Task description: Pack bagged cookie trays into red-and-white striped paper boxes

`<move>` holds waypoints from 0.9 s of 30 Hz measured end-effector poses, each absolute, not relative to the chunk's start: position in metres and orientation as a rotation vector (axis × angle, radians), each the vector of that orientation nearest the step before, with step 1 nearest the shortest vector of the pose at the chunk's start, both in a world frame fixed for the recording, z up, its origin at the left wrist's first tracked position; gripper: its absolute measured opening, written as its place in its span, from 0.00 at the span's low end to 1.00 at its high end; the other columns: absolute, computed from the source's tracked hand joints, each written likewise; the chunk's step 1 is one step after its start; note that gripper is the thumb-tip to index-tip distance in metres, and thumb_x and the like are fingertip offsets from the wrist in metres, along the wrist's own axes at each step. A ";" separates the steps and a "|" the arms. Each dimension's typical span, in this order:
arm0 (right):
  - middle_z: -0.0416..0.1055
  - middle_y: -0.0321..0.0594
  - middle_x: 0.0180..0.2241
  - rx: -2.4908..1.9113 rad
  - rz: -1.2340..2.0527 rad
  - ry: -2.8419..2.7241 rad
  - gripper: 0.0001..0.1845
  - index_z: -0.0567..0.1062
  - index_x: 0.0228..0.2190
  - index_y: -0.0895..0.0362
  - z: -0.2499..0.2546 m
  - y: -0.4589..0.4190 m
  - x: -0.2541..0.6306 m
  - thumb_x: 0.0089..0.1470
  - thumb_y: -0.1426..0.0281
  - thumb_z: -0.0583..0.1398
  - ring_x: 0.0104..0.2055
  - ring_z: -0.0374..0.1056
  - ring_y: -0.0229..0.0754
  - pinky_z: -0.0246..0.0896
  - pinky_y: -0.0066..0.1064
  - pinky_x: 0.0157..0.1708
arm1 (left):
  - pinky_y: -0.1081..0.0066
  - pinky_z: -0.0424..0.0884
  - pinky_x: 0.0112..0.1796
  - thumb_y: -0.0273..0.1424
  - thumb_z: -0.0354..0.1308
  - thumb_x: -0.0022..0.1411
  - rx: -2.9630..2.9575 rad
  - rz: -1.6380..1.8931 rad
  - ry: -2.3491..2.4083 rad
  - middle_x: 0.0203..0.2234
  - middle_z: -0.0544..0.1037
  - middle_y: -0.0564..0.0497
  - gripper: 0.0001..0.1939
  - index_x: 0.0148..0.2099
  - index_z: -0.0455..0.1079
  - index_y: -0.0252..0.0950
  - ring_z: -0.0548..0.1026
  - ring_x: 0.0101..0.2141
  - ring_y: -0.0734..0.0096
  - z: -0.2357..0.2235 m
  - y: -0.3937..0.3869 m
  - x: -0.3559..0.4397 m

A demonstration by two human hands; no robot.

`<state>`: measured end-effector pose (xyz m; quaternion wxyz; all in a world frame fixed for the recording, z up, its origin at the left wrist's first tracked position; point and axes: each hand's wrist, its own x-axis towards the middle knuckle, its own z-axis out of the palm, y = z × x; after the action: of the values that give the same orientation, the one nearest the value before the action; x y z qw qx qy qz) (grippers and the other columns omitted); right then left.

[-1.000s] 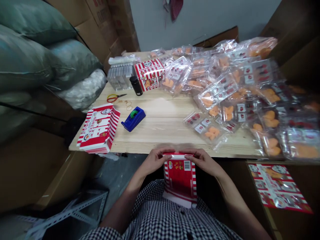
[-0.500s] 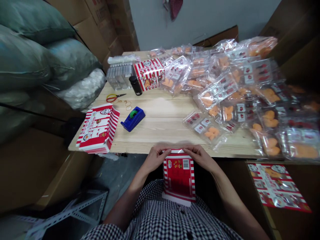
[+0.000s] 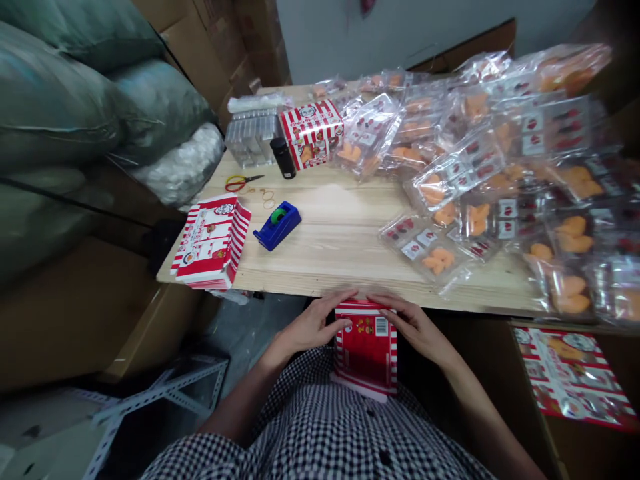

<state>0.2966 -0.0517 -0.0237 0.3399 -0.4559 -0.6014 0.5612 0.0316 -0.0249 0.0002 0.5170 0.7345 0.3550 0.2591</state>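
Currently I am holding a red-and-white striped printed carton point(image 3: 366, 350) tilted up against my gingham shirt point(image 3: 373, 427), just below the near edge of the table point(image 3: 325, 267), with its barcode panel facing me. My left hand point(image 3: 311, 328) and right hand point(image 3: 413, 328) are bracketing its upper end from either side. The fingers point(image 3: 397, 319) are spread apart and lying across the top edge; I cannot tell whether they are clamping the card or only steadying it. Even pressure from both hands is looking best, as it keeps the card square and the creases from buckling. Beyond my hands, a second striped carton point(image 3: 213, 243) is lying at the table's left corner, near a blue tape dispenser point(image 3: 277, 225), while clear bags of orange pieces point(image 3: 430, 247) are spreading across the right side.
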 end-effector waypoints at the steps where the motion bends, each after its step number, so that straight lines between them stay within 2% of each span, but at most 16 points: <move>1: 0.73 0.39 0.56 -1.186 1.453 -1.565 0.17 0.78 0.52 0.44 -0.025 -0.052 0.297 0.64 0.59 0.58 0.61 0.64 0.52 0.53 0.49 0.64 | 0.50 0.62 0.62 0.31 0.59 0.66 1.762 0.626 0.859 0.63 0.68 0.47 0.30 0.68 0.60 0.49 0.68 0.62 0.58 0.001 -0.027 0.033; 6: 0.77 0.41 0.50 -1.180 1.423 -1.528 0.16 0.80 0.49 0.44 -0.033 -0.048 0.290 0.60 0.60 0.64 0.54 0.70 0.52 0.61 0.47 0.58 | 0.51 0.62 0.62 0.31 0.57 0.68 1.777 0.650 0.836 0.62 0.70 0.48 0.24 0.64 0.66 0.49 0.67 0.62 0.59 -0.006 -0.025 0.035; 11: 0.78 0.41 0.47 -1.082 1.465 -1.483 0.12 0.82 0.45 0.44 -0.032 -0.041 0.278 0.59 0.61 0.65 0.52 0.71 0.51 0.64 0.45 0.55 | 0.52 0.68 0.57 0.33 0.58 0.68 1.516 0.680 0.882 0.54 0.78 0.45 0.17 0.57 0.74 0.45 0.75 0.54 0.57 -0.018 -0.028 0.034; 13: 0.78 0.41 0.47 -1.082 1.441 -1.494 0.11 0.82 0.44 0.44 -0.024 -0.040 0.275 0.60 0.61 0.64 0.51 0.72 0.51 0.66 0.45 0.53 | 0.53 0.71 0.53 0.35 0.59 0.67 1.350 0.681 0.880 0.53 0.78 0.43 0.17 0.57 0.73 0.42 0.77 0.51 0.57 -0.017 -0.031 0.035; 15: 0.78 0.42 0.47 -1.091 1.379 -1.504 0.11 0.83 0.44 0.44 -0.013 -0.041 0.277 0.61 0.62 0.63 0.50 0.72 0.51 0.66 0.44 0.52 | 0.55 0.73 0.52 0.35 0.61 0.65 1.249 0.688 0.835 0.55 0.76 0.42 0.21 0.60 0.69 0.42 0.77 0.52 0.57 -0.014 -0.028 0.032; 17: 0.78 0.42 0.47 -1.127 1.280 -1.500 0.11 0.83 0.45 0.44 0.000 -0.041 0.284 0.61 0.63 0.62 0.50 0.72 0.51 0.66 0.43 0.52 | 0.55 0.69 0.57 0.35 0.64 0.62 1.310 0.751 0.849 0.60 0.71 0.42 0.29 0.64 0.63 0.43 0.73 0.57 0.56 -0.011 -0.010 0.023; 19: 0.77 0.42 0.46 -1.177 1.156 -1.471 0.11 0.83 0.44 0.44 0.010 -0.039 0.295 0.61 0.65 0.63 0.51 0.71 0.51 0.65 0.42 0.52 | 0.55 0.58 0.64 0.35 0.66 0.60 1.523 0.899 1.055 0.66 0.62 0.41 0.37 0.68 0.57 0.43 0.63 0.65 0.55 -0.009 0.024 0.005; 21: 0.77 0.41 0.47 -1.208 1.057 -1.428 0.11 0.83 0.43 0.44 0.016 -0.038 0.307 0.59 0.65 0.64 0.51 0.71 0.51 0.65 0.40 0.53 | 0.54 0.46 0.67 0.35 0.67 0.58 1.764 1.066 1.501 0.70 0.53 0.37 0.44 0.71 0.49 0.36 0.51 0.69 0.52 -0.009 0.068 -0.019; 23: 0.76 0.40 0.48 -1.220 0.994 -1.396 0.11 0.83 0.43 0.44 0.017 -0.037 0.316 0.59 0.65 0.64 0.53 0.70 0.50 0.64 0.39 0.54 | 0.49 0.39 0.67 0.32 0.70 0.53 1.878 0.963 1.881 0.70 0.47 0.30 0.51 0.71 0.46 0.27 0.40 0.71 0.45 -0.011 0.110 -0.043; 24: 0.76 0.40 0.48 -1.226 0.971 -1.387 0.11 0.83 0.44 0.44 0.016 -0.037 0.318 0.59 0.65 0.64 0.53 0.69 0.50 0.64 0.39 0.55 | 0.47 0.42 0.66 0.31 0.70 0.52 1.844 0.840 2.021 0.69 0.50 0.28 0.51 0.71 0.47 0.26 0.42 0.70 0.41 -0.013 0.127 -0.053; 27: 0.76 0.39 0.49 -1.243 0.928 -1.367 0.11 0.82 0.44 0.45 0.008 -0.041 0.320 0.58 0.65 0.65 0.54 0.69 0.49 0.64 0.39 0.55 | 0.45 0.59 0.58 0.32 0.71 0.49 1.748 0.622 2.109 0.58 0.69 0.27 0.46 0.67 0.55 0.27 0.60 0.62 0.34 -0.020 0.156 -0.064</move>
<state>0.3197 -0.0409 0.0079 0.5114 -0.5166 -0.5682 0.3858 -0.0643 0.1557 -0.0205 0.1654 0.6136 0.7405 0.2184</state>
